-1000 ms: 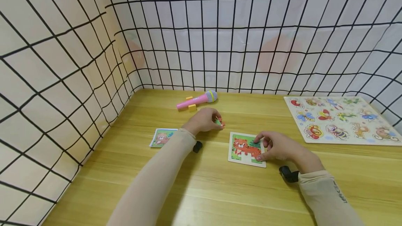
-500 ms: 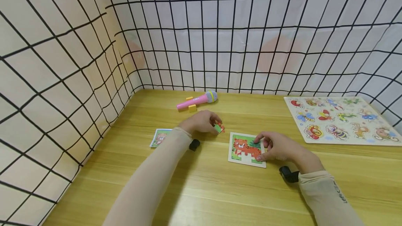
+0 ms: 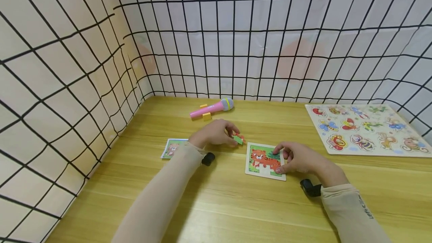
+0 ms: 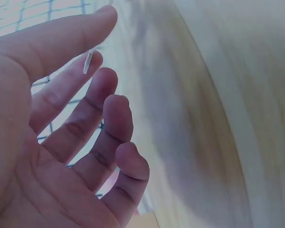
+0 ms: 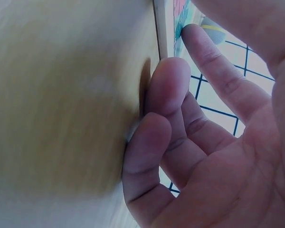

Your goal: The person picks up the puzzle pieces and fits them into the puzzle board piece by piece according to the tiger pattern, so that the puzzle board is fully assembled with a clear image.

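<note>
In the head view, a square wooden tiger jigsaw puzzle lies flat on the table, with a pale gap at its bottom middle. My right hand holds the puzzle at its right edge, thumb and index finger on its face. In the right wrist view, the middle fingertip rests against the puzzle's side. To the puzzle's upper left, my left hand pinches a small green and red puzzle piece between thumb and index finger. Only the piece's thin edge shows in the left wrist view.
A picture card lies left, partly under the left forearm. Behind the hands is a pink toy microphone with yellow blocks. An insect puzzle board lies at the right. Black wire mesh fences the table's back and sides.
My left hand has moved slightly down with the puzzle piece, which has turned to show more green and come nearer the tiger puzzle. My right hand and the tiger puzzle have stayed still.
</note>
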A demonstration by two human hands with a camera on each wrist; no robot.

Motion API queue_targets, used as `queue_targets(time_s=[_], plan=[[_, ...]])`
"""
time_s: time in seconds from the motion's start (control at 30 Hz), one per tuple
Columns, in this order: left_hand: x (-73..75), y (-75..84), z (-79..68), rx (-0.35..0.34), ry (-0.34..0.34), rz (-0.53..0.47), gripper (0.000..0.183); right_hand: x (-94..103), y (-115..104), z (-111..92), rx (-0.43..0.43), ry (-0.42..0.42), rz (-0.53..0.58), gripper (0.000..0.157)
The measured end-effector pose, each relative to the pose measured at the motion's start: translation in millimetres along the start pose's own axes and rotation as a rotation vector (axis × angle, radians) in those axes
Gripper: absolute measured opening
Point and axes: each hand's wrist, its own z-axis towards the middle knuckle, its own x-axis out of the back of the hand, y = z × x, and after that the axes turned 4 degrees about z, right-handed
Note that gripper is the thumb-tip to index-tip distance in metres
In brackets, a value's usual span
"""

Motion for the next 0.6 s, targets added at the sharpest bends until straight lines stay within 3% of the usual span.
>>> queue_targets(time_s=[0.13, 0.33, 0.6], plan=[[-5.3, 9.6, -6.4, -0.057, 0.027, -0.006, 0.037, 0.1, 0, 0, -0.002, 0.001, 0.0, 0.054], [-19.0, 27.6, -15.3, -0.158, 0.012, -0.017, 0.034, 0.2, -1, 0, -0.005, -0.001, -0.002, 0.054], [-36.4, 44.0, -18.7, -0.206, -0.026, 0.036, 0.033, 1.0, 1, 0, 0.018, -0.008, 0.01, 0.054]])
